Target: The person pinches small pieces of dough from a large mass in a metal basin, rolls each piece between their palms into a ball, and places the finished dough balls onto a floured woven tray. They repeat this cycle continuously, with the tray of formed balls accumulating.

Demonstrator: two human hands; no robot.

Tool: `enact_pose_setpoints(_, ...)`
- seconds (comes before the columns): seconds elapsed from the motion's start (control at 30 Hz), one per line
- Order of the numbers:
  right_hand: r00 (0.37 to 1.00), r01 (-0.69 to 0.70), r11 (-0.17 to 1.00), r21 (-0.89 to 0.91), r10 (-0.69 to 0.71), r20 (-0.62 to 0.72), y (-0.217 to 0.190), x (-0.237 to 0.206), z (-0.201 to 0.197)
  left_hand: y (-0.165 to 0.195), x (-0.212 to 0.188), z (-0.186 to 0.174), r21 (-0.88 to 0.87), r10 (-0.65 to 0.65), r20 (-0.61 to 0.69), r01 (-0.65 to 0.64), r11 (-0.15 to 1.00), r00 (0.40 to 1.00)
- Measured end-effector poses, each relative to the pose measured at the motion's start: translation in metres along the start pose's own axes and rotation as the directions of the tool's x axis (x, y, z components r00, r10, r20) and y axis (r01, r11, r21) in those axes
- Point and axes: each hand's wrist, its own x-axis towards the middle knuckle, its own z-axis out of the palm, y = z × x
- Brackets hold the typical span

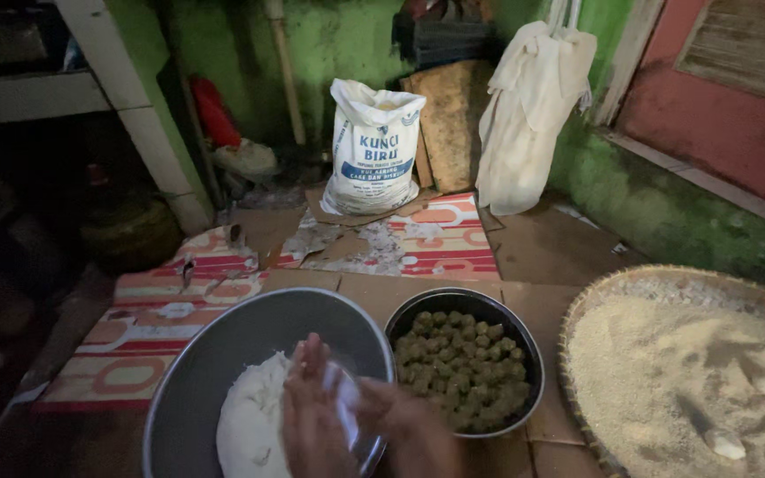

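The head view looks down on the left hand [312,416] and the right hand [405,425] pressed palm to palm over the near rim of a wide grey metal basin [223,354], a small piece of white dough [340,389] flattened between them. The main white dough mound [254,425] sits low in that basin. Just right stands a dark round bowl [524,341] of small green filling balls [458,372]; far right, a woven tray of pale crumbs [666,372] holds coated pieces [723,443]. Even, gentle pressure, I'd judge, keeps the disc uniform.

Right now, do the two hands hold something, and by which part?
It cannot be told for sure. The left hand and right hand press together over the white dough; anything between the palms is hidden.
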Motion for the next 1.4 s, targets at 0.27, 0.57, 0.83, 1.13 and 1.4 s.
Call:
enact_pose_setpoints(0.27,0.69,0.592,-0.058,-0.804,-0.48,0.542,-0.002,-0.022,-0.007,-0.069,-0.033,0.016,-0.057,-0.115,0.046,0.118,0.991,0.992)
enact_pose_setpoints(0.57,0.959,0.283,0.495,-0.821,-0.169,0.228,0.013,-0.016,0.008,-0.054,-0.034,0.013,-0.467,-0.276,0.184,0.33,0.82,0.944)
enact_pose_setpoints(0.83,1.0,-0.005,0.996,0.084,0.007,-0.03,0.018,0.006,-0.056,-0.042,-0.054,0.015,-0.041,-0.34,0.466,0.404,0.914,0.817)
enact_pose_setpoints(1.13,0.87,-0.174,0.983,-0.059,0.182,0.459,0.004,0.002,-0.076,-0.032,-0.059,0.02,0.077,-0.231,0.264,0.219,0.973,0.936)
enact_pose_setpoints(1.4,0.9,-0.089,0.898,-0.431,0.258,0.351,-0.006,0.002,-0.057,-0.034,-0.035,0.001,-0.283,-0.248,0.358,0.358,0.89,0.9)
